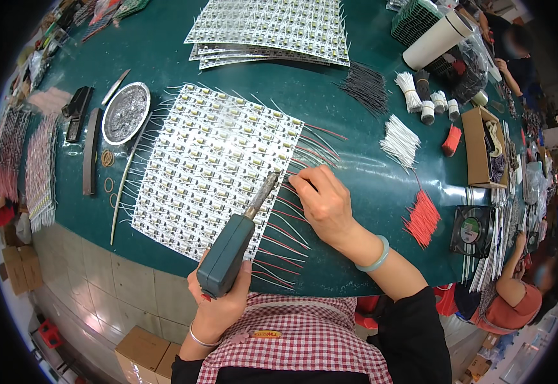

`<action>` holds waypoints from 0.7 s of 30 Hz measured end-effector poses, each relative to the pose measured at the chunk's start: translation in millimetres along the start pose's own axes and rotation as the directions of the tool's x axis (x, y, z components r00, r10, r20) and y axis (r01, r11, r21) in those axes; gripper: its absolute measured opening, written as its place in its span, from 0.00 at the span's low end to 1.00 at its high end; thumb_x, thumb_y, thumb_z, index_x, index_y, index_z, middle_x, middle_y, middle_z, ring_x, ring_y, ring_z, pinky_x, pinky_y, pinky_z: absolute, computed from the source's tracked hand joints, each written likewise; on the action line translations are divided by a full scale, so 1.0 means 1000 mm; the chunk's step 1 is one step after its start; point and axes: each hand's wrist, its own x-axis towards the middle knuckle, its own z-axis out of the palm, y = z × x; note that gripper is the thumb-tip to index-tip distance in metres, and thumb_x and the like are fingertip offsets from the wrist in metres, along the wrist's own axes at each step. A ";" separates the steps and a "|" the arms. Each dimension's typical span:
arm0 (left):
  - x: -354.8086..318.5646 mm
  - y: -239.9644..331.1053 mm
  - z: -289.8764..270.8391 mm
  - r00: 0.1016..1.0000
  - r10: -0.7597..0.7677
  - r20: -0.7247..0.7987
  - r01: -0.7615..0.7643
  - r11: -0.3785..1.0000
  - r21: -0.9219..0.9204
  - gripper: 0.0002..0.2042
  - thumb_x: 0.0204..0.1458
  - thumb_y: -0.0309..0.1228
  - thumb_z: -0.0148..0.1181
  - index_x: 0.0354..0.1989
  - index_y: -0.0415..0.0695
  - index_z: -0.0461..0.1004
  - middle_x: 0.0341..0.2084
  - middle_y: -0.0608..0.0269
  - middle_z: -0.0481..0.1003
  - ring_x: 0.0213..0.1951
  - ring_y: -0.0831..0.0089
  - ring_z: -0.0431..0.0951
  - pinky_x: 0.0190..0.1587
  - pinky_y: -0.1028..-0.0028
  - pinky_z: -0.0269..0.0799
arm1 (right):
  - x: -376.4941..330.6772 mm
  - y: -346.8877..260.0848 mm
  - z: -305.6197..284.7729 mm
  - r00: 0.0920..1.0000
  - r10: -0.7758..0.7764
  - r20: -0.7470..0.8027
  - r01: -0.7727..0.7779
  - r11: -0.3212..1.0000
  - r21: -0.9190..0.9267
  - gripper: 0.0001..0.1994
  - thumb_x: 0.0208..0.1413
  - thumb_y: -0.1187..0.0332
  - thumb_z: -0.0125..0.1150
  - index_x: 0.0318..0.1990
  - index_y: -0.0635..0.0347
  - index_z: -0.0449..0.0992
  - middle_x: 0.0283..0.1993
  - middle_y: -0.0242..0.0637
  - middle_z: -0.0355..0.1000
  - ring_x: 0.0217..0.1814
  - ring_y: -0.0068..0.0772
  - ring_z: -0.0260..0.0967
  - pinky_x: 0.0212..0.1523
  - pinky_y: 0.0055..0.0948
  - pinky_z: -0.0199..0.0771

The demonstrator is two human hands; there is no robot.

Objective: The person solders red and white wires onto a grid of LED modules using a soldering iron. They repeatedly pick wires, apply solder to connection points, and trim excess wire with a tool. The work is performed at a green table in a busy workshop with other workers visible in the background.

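My left hand (218,301) is wrapped round the handle of a dark green soldering gun (228,253). Its metal tip rests at or just over the right edge of a white circuit board panel (208,160) lying on the table. The panel carries rows of small yellowish and black components. My right hand (324,198) is pinched at that same edge, close to the tip, on what looks like a thin wire mostly hidden by my fingers. Red and white wires (285,237) stick out along the panel's right side, and white wires line its left side.
Left of the panel stand a round metal dish (126,114), a dark bar (91,152) and rubber bands (107,158). More panels (266,32) are stacked behind. Black (365,88), white (400,141) and red wire piles (423,218) lie right, near a fan (471,232). Other people sit at right.
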 end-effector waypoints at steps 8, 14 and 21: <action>-0.013 -0.008 -0.007 0.999 -0.037 -0.006 0.037 0.999 0.009 0.10 0.44 0.18 0.68 0.37 0.32 0.77 0.28 0.60 0.75 0.25 0.77 0.74 0.27 0.77 0.69 | -0.004 -0.012 -0.006 0.999 -0.043 -0.011 0.044 0.999 0.029 0.13 0.40 0.78 0.61 0.38 0.67 0.76 0.33 0.38 0.70 0.34 0.36 0.68 0.31 0.30 0.72; -0.019 -0.010 -0.003 0.997 -0.050 -0.061 0.048 0.998 -0.031 0.09 0.46 0.18 0.67 0.36 0.33 0.76 0.27 0.62 0.75 0.26 0.80 0.73 0.27 0.79 0.68 | -0.008 -0.013 -0.002 0.999 -0.035 0.006 0.035 0.999 0.039 0.12 0.41 0.78 0.61 0.37 0.66 0.76 0.33 0.37 0.69 0.34 0.36 0.68 0.30 0.30 0.72; -0.010 0.003 -0.004 0.992 -0.125 0.030 0.127 0.989 -0.072 0.07 0.48 0.18 0.64 0.35 0.33 0.76 0.26 0.64 0.75 0.25 0.84 0.72 0.26 0.80 0.66 | -0.010 -0.012 -0.001 0.999 -0.031 0.020 0.031 0.999 0.028 0.12 0.41 0.79 0.61 0.37 0.67 0.76 0.33 0.37 0.68 0.34 0.35 0.68 0.30 0.29 0.72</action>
